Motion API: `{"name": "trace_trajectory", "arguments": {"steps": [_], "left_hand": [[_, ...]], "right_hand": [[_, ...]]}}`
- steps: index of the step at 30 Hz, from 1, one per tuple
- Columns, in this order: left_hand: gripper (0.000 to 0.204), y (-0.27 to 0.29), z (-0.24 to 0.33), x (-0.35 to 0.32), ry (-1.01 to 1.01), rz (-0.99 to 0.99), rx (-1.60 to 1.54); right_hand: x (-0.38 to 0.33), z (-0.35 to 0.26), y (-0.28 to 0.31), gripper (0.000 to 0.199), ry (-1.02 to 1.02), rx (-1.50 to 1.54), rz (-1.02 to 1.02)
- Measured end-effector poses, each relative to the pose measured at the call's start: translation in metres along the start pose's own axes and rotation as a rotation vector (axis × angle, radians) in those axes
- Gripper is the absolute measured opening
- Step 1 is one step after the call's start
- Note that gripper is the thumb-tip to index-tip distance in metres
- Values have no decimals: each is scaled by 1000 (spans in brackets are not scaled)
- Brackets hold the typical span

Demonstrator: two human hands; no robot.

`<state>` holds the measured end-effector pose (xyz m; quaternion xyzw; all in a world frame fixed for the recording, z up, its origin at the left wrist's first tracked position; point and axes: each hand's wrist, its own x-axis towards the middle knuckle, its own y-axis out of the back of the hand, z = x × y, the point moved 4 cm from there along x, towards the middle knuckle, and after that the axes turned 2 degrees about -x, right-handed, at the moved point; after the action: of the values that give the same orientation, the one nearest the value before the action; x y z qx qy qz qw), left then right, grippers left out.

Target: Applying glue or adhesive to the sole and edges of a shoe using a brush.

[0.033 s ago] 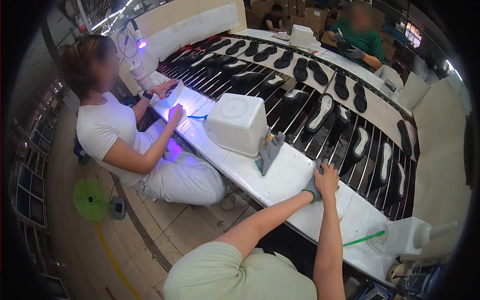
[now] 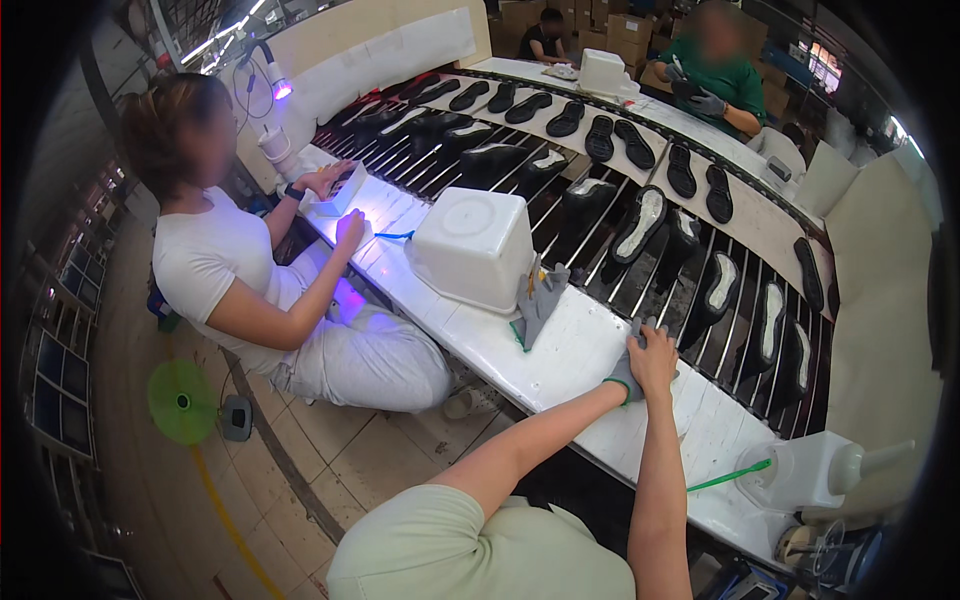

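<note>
In front of me, at the inner edge of the white workbench (image 2: 560,360), my two hands meet. My left hand (image 2: 625,380) wears a grey glove with a green cuff and lies mostly hidden under the other hand. Bare and bent over it, my right hand (image 2: 655,358) has its fingers curled on the grey glove near the left fingers. A loose grey glove (image 2: 542,310) leans against a white plastic container (image 2: 475,245) to the left. Beyond my hands, black shoe uppers (image 2: 719,288) with whitish undersides rest on a rack of metal bars.
Black soles (image 2: 682,172) line a pale belt behind the rack. A green-handled brush (image 2: 730,476) sticks out of a white jug (image 2: 815,470) at right. One person in white (image 2: 225,270) sits at left under a purple lamp (image 2: 282,88); another in green (image 2: 735,75) works opposite.
</note>
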<state>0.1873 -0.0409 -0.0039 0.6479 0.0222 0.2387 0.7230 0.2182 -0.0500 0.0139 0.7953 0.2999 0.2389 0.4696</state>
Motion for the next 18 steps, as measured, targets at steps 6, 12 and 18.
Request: {"name": "trace_trajectory", "arguments": {"steps": [6,12,18], "left_hand": [[37,-6,1,0,-11,-14,-5],[39,-14,3,0,-14,-17,5],[41,-23,1,-1,-24,-28,19]], "right_hand": [[-1,0,3,45,33,-24,11],[-2,0,3,44,37,-23,4],[-4,1,3,45,33,-20,-1]]}}
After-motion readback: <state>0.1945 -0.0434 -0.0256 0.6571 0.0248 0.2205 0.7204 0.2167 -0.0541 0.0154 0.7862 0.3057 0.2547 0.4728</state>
